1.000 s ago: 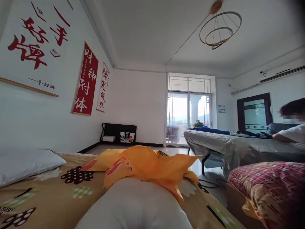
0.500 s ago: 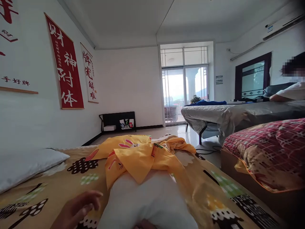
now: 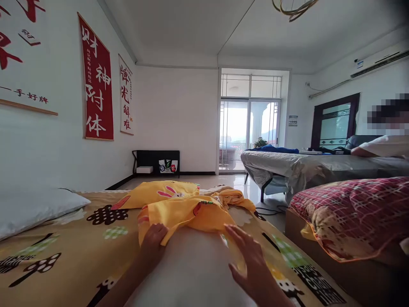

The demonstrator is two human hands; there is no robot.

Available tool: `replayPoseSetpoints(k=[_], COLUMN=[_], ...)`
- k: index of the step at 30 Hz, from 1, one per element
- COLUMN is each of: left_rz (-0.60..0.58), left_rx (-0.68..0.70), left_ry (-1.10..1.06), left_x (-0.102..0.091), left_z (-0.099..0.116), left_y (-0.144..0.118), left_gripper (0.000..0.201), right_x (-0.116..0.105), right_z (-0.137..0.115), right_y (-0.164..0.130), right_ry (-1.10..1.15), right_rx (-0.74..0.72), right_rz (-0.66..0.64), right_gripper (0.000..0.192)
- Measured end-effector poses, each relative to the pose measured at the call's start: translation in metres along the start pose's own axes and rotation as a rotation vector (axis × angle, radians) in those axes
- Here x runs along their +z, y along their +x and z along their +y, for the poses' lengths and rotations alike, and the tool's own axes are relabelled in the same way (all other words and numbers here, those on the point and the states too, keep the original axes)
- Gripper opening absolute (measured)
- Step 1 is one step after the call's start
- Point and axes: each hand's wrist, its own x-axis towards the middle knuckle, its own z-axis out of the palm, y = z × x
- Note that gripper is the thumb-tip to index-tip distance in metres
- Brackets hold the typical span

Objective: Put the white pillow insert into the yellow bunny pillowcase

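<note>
Yellow cloth (image 3: pixel 207 219) lies across the far end of the white pillow (image 3: pixel 191 266), just beyond both hands. The left hand (image 3: pixel 155 236) is closed on its near left edge; the right hand (image 3: pixel 249 253) is open, fingertips at its near right edge.

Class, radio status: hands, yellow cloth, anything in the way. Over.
Left hand curled at left edge of yellow cloth, grip unclear. Right hand open at cloth's right side. Cloth over far end of white pillow. No obstruction seen at either hand.
</note>
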Motion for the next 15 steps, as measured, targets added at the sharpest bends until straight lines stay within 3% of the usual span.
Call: replayPoseSetpoints(k=[1, 3, 5, 8, 12, 14, 15], left_rz=[0.072, 0.15, 0.184, 0.198, 0.154, 0.121, 0.109], left_rx=[0.036, 0.07, 0.067, 0.02, 0.034, 0.081, 0.091], left_ry=[-0.023, -0.056, -0.091, -0.108, -0.106, -0.101, -0.083], left_x=[-0.013, -0.043, -0.074, -0.116, -0.155, -0.166, -0.169], left_z=[0.001, 0.005, 0.008, 0.01, 0.004, 0.0, -0.003], left_y=[-0.001, -0.001, -0.001, -0.006, -0.021, -0.035, -0.045], left_gripper=[0.021, 0.022, 0.022, 0.022, 0.02, 0.02, 0.021], right_x=[0.003, 0.015, 0.026, 0.019, -0.046, -0.088, -0.106], right_z=[0.016, 0.044, 0.064, 0.077, 0.061, 0.04, 0.028], right_y=[0.009, 0.023, 0.028, 0.027, 0.034, 0.036, 0.033], right_ry=[-0.082, -0.198, -0.205, -0.19, -0.265, -0.407, -0.466], right_rx=[0.087, 0.2, 0.182, 0.12, 0.018, -0.207, -0.327], right_rz=[0.07, 0.104, 0.016, -0.002, 0.171, 0.314, 0.323], right_gripper=[0.066, 0.053, 0.029, 0.033, 0.03, 0.024, 0.022])
